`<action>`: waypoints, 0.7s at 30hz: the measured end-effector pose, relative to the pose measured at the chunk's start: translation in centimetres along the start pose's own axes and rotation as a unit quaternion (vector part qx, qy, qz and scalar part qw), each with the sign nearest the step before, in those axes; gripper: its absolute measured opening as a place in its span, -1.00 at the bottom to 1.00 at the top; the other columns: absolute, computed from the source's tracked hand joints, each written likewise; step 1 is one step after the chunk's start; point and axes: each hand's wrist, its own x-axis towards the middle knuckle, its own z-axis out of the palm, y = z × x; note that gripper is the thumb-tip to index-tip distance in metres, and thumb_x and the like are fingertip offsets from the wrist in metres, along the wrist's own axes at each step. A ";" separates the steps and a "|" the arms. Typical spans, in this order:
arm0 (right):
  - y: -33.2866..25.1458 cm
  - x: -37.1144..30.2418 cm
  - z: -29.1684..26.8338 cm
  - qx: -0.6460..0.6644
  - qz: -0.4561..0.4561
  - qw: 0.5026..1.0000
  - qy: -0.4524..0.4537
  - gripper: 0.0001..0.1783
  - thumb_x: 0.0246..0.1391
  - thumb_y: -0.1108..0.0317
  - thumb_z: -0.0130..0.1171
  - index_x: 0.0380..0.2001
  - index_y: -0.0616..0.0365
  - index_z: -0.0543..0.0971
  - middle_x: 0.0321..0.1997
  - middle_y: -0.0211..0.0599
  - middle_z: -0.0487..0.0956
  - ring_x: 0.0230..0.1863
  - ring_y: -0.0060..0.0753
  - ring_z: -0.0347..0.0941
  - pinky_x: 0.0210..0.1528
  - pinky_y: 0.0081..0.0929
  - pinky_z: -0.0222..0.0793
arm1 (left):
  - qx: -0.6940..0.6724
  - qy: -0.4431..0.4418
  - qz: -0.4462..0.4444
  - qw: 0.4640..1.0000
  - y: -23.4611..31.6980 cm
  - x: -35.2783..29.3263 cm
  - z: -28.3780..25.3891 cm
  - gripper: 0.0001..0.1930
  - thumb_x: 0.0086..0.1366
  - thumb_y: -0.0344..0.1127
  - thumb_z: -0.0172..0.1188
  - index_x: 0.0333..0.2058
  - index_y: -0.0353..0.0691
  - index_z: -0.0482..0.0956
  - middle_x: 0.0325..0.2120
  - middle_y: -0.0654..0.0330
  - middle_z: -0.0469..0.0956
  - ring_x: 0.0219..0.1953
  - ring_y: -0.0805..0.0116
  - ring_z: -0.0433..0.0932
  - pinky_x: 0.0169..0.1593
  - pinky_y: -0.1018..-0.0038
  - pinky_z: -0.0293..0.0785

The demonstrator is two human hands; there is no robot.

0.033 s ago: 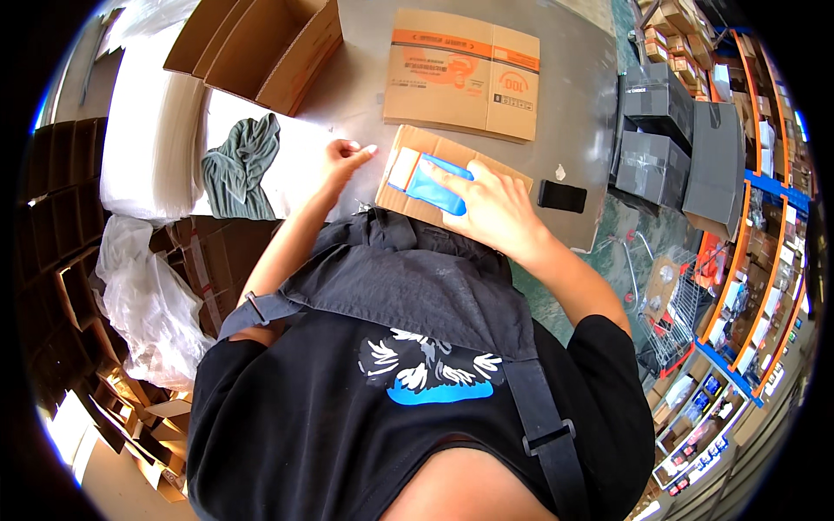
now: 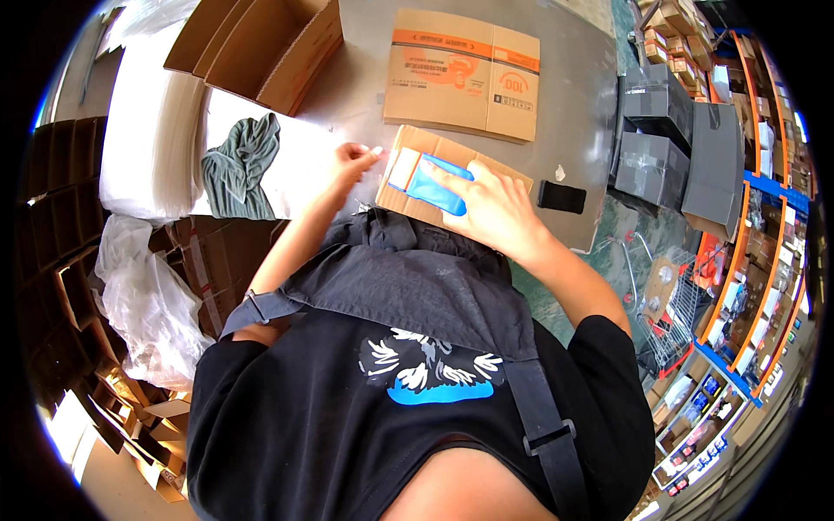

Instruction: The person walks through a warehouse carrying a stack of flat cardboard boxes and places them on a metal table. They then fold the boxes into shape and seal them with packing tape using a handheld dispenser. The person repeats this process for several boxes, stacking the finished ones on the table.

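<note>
My right hand (image 2: 502, 208) lies over a blue tape dispenser (image 2: 445, 196) with a pale, orange-edged end, its fingers gripping the body. Beneath the dispenser is a small brown cardboard box (image 2: 434, 143), close to my waist at the table's near edge. Just off the box's left edge, my left hand (image 2: 350, 165) is closed in a pinch, thumb and forefinger together. Whatever lies between those fingertips is too small to make out. Beyond the box rests a flattened carton (image 2: 460, 78) with orange printing.
An open partitioned carton (image 2: 261, 52) stands far left on the table (image 2: 356, 95), behind a crumpled green cloth (image 2: 243, 169) and white foam sheeting (image 2: 148, 148). A black phone (image 2: 562, 196) lies at right. Grey boxes (image 2: 651, 161), a shopping cart (image 2: 669, 304) and shelving stand beyond.
My left hand has shifted slightly right toward the box, and its fingers have drawn closer together. The right hand, dispenser and box look unmoved.
</note>
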 end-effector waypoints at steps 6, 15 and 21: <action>-0.1 -0.1 0.0 -0.030 -0.008 1.000 0.004 -0.28 -0.15 0.23 0.25 0.20 -0.40 0.42 -0.37 -0.15 0.47 -0.39 -0.06 0.55 -0.38 -0.16 0.48 | 0.244 0.098 0.039 0.964 -3.8 0.2 1.6 -0.17 0.27 0.14 0.16 0.31 -0.29 0.07 0.29 -0.05 0.13 0.34 0.09 0.09 0.29 0.28 0.14; -0.7 0.8 -0.7 -0.064 -0.023 0.997 -0.039 -0.29 -0.12 0.05 0.27 0.20 -0.34 0.42 -0.32 -0.11 0.50 -0.25 -0.07 0.54 -0.33 -0.14 0.50 | 0.009 -0.288 0.142 0.947 -0.2 -3.9 1.1 0.14 0.19 0.26 0.14 0.36 -0.27 -0.45 0.42 0.01 -0.39 0.45 0.18 -0.35 0.41 0.33 -0.31; 0.0 1.3 -0.8 -0.059 -0.044 0.996 -0.056 -0.30 -0.11 0.07 0.25 0.20 -0.29 0.42 -0.29 -0.03 0.53 -0.29 -0.02 0.56 -0.31 -0.14 0.51 | 0.153 -0.220 0.336 0.903 5.2 -2.1 1.1 0.49 -0.38 0.31 0.50 0.40 -0.04 -0.33 0.41 -0.05 -0.36 0.44 -0.05 -0.37 0.33 -0.25 -0.37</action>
